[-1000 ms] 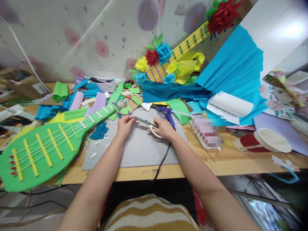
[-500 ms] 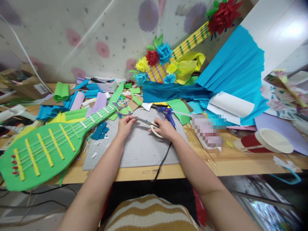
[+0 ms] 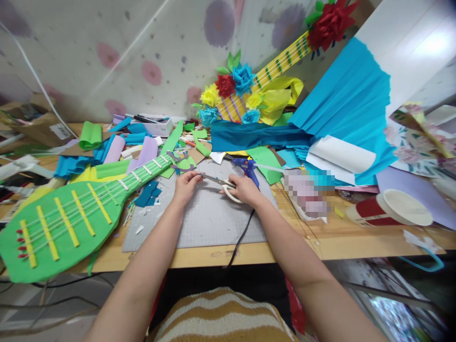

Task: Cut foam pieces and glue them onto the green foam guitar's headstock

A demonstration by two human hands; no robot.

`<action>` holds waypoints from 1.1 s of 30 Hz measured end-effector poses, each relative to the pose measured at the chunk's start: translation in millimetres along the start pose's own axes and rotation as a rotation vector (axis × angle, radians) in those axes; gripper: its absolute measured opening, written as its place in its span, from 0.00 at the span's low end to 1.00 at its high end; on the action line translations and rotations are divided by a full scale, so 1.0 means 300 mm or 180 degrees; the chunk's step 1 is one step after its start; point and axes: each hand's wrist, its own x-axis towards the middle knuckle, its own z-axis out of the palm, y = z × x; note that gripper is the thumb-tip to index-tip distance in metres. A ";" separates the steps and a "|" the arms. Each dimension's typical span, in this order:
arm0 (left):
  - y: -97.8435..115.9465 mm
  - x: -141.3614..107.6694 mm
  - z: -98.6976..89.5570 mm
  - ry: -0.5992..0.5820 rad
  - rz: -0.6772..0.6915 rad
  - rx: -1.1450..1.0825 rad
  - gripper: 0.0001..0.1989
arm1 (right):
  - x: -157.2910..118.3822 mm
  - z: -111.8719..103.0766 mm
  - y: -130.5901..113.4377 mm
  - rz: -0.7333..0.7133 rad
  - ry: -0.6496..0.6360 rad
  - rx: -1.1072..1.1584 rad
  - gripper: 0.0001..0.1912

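My right hand [image 3: 245, 188] is closed round the white handles of a pair of scissors [image 3: 228, 186], whose blades point left. At the blade tips, my left hand [image 3: 187, 186] pinches something small and dark that I cannot make out. Both hands are over a grey cutting mat [image 3: 213, 223]. Just behind my right hand lies a blue glue gun [image 3: 248, 168]. Left of my left hand are dark blue scraps [image 3: 148, 194] and a green paper guitar [image 3: 71, 223] with yellow strips and white strings.
A yellow paper guitar [image 3: 278, 69] with paper flowers leans against the wall. Blue crepe paper [image 3: 349, 109] fans out at the right, near a red and white cup [image 3: 388, 209]. A black cord [image 3: 242, 237] crosses the mat's front. Coloured paper rolls [image 3: 90, 136] crowd the back left.
Almost nothing differs. Both hands and the scissors stay in nearly the same place.
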 end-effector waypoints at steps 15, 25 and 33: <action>0.019 -0.008 -0.001 -0.0058 -0.0205 -0.0330 0.17 | 0.003 0.005 0.005 -0.0067 -0.0010 0.0303 0.17; 0.026 -0.010 0.003 -0.0068 -0.0193 -0.0344 0.17 | 0.001 -0.003 0.001 0.0026 -0.0020 0.0035 0.16; 0.034 -0.015 0.009 -0.0102 -0.0203 -0.0390 0.16 | 0.002 -0.004 -0.001 -0.0047 0.0040 0.0061 0.15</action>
